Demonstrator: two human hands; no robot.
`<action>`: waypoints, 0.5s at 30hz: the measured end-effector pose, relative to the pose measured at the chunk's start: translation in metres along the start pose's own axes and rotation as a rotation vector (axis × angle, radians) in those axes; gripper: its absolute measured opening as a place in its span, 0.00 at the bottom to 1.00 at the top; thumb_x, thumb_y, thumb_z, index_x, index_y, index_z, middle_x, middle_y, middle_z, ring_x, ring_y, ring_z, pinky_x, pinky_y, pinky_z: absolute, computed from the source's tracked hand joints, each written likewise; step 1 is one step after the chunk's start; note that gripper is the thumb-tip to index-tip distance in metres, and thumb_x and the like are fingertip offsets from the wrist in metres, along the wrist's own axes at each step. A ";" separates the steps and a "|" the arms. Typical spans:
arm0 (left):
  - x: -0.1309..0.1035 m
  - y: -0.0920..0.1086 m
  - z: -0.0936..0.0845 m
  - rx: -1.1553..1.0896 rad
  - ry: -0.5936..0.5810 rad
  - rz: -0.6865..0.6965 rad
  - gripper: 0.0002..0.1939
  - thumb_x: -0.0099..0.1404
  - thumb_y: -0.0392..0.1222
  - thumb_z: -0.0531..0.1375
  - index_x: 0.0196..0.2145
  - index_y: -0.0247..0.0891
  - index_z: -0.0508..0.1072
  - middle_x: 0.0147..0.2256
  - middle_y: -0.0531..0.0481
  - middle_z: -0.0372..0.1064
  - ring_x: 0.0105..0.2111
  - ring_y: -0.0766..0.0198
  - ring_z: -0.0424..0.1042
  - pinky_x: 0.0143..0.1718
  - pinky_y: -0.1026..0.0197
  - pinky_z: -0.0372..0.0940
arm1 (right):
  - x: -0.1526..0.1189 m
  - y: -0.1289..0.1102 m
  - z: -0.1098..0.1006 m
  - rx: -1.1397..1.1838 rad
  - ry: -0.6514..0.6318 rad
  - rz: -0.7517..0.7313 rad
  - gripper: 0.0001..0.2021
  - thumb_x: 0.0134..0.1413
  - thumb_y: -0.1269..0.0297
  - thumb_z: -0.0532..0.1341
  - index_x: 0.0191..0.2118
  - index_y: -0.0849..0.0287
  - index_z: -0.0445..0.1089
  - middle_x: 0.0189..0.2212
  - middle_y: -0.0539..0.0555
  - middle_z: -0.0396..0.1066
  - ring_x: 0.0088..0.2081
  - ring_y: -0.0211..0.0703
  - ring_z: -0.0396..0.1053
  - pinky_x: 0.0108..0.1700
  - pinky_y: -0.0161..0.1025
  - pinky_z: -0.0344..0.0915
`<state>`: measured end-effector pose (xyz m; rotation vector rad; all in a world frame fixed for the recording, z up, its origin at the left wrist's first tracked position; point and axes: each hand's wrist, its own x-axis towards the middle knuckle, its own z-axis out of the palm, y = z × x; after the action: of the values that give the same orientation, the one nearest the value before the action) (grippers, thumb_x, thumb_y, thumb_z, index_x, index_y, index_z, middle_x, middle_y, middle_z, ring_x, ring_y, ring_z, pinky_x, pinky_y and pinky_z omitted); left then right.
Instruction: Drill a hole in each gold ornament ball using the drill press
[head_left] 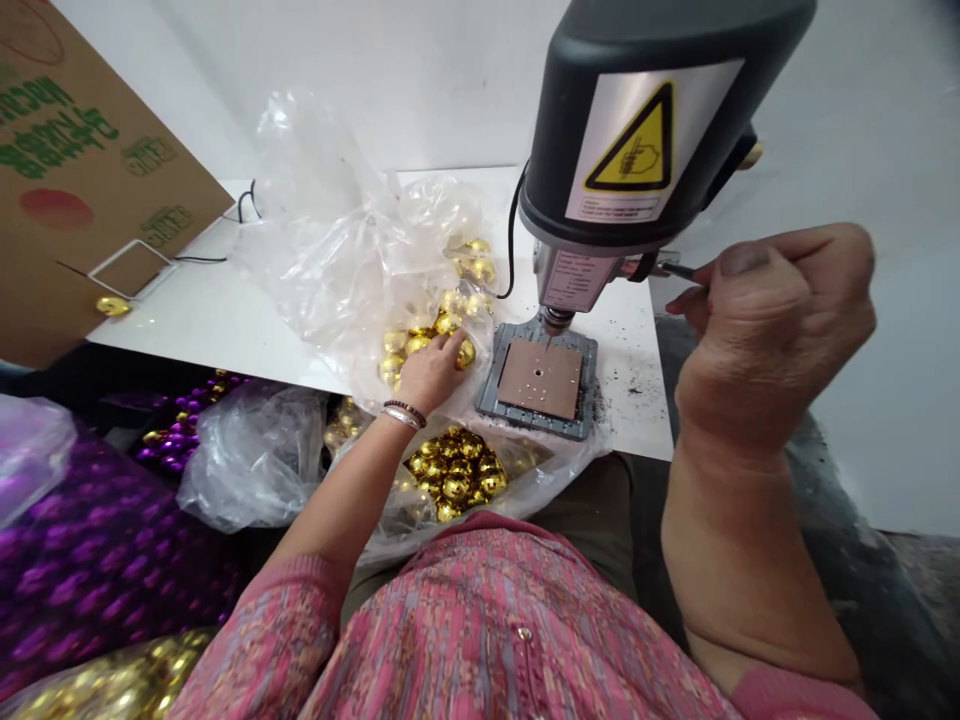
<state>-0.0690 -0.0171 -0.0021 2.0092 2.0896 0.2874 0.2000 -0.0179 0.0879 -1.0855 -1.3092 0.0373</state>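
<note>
Shiny gold plastic balls (420, 345) fill a clear bag. The left hand (431, 370) grips one; the right hand (772, 320) is closed around the drill press's metal lever (679, 270).

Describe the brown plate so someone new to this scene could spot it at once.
Find the dark drill press on the white table. Directly under its spindle sits a grey base; the brown plate lies on it, flat, square and dotted with small holes.

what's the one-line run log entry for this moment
left hand: reaching into clear plastic bag on shiny gold balls | right hand: gripping thin metal lever of black bench drill | brown drill plate: bare
</note>
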 end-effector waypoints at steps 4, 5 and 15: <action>-0.009 -0.002 -0.012 -0.560 -0.019 -0.056 0.22 0.65 0.44 0.68 0.55 0.36 0.79 0.50 0.38 0.81 0.48 0.51 0.80 0.49 0.54 0.76 | -0.002 0.003 0.001 -0.007 -0.005 -0.051 0.26 0.73 0.40 0.54 0.38 0.62 0.66 0.31 0.47 0.67 0.31 0.28 0.66 0.37 0.34 0.61; -0.012 -0.001 -0.013 -0.754 -0.093 -0.057 0.21 0.66 0.47 0.66 0.54 0.37 0.79 0.48 0.41 0.81 0.45 0.54 0.81 0.46 0.56 0.76 | -0.002 0.004 0.001 -0.011 -0.005 -0.064 0.27 0.73 0.39 0.53 0.39 0.62 0.66 0.31 0.47 0.67 0.30 0.28 0.66 0.37 0.35 0.62; -0.002 0.046 0.013 -1.137 -0.392 -0.077 0.16 0.67 0.47 0.66 0.49 0.37 0.78 0.40 0.48 0.79 0.34 0.65 0.79 0.34 0.64 0.71 | 0.039 -0.030 -0.003 -0.045 -0.177 0.100 0.16 0.73 0.63 0.55 0.31 0.59 0.55 0.26 0.44 0.57 0.28 0.24 0.58 0.38 0.33 0.55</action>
<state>-0.0216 -0.0178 -0.0010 1.1518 1.2504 0.7696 0.1994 -0.0133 0.1365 -1.2073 -1.4183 0.1825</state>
